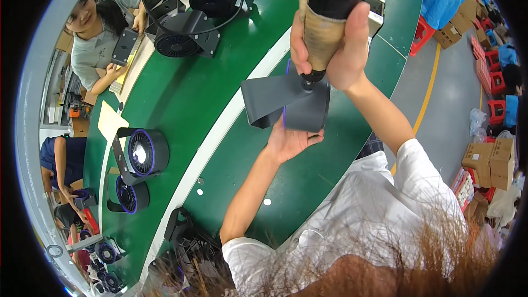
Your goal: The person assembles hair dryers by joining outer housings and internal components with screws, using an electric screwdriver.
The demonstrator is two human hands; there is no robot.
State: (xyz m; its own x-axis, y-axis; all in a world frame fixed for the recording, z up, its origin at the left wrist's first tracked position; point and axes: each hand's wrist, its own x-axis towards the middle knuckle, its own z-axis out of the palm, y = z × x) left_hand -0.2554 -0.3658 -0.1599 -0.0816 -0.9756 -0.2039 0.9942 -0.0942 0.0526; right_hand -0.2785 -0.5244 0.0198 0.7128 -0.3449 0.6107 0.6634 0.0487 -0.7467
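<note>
My right hand [353, 49] is wrapped round an upright electric screwdriver [324, 30], black above with a tan-wrapped grip. Its tip meets a screw spot on a dark grey fan housing with a bent bracket [275, 94] and a thin purple line. From the near side my left hand [290, 144] holds this fan housing, the palm against its lower edge and some fingers hidden behind it. The housing is tilted over the green table [319, 187], and its inside is turned away from view.
Two purple-ringed fans [148, 151] stand on the green conveyor to the left. Several black fans [179, 41] sit at the far side, below a hanging cable. Opposite, a person [93, 38] holds a dark plate. Dark brackets [190, 242] lie near left; a white rail [220, 126] crosses between.
</note>
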